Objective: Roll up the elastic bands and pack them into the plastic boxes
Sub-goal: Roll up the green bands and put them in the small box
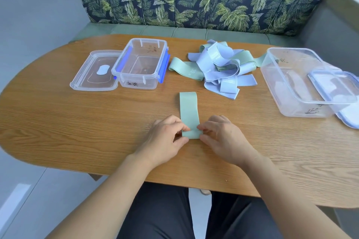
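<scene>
Elastic band (pixel 189 110), green: where is it, and how is it held?

Reply: Lower centre of the frame, flat on the surface (pixel 77 122), running away from the person. Its near end is turned over into a first fold. Left hand (pixel 167 137) pinches the left edge of that fold; right hand (pixel 223 137) pinches the right edge.

Query: What is likely to fail from here?

Reply: Three faults. One: the fold would probably spring open if either pinch slackens, since the material is stretchy. Two: uneven advance of the two hands would likely skew the roll into a cone. Three: the far end lies free, so the strip may slide instead of winding.

Query: Consequence for packing?

Reply: A loose roll could unwind inside the small box (pixel 136 83), upper left, which stands open.
</scene>
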Motion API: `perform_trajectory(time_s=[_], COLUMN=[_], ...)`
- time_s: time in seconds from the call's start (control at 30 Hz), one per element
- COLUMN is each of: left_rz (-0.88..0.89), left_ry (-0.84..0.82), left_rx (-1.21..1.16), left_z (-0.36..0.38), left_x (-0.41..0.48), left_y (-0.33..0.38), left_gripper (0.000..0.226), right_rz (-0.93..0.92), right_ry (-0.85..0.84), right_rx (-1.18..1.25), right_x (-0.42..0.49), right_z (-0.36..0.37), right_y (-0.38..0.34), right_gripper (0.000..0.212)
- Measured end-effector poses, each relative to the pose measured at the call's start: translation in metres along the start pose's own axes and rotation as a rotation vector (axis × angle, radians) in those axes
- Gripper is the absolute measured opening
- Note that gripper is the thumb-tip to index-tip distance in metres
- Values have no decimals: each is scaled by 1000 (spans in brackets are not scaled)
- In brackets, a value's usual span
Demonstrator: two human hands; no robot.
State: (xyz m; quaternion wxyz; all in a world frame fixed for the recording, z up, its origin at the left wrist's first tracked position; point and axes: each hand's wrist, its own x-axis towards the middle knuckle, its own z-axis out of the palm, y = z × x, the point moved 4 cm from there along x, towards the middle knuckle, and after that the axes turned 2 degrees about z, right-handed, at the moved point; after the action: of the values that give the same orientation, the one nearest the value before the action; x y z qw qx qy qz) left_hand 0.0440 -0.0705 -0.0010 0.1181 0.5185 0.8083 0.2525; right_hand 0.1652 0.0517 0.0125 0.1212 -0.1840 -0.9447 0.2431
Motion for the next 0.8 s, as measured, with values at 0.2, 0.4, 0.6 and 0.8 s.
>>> perform_trajectory(time_s=[0.2,0.4,0.6,0.8], left_rz=[-19,3,-11,-34], left_ry=[-18,-49,-101,-93], left_rx=[6,-29,-81,-53], left_z=[-1,-1,0,0], left_x=[4,3,-11,-12], left_y=[0,3,4,9], left_gripper=[30,31,39,34], right_rz=[4,-3,6,43], right_ry=[61,-39,-189,-225], right_rx=[3,-45,-62,-54], right_x=[0,6,-3,-5], right_z=[7,3,-1,-3], right_y=[-2,-5,-11,-12], right_gripper=[26,23,25,24])
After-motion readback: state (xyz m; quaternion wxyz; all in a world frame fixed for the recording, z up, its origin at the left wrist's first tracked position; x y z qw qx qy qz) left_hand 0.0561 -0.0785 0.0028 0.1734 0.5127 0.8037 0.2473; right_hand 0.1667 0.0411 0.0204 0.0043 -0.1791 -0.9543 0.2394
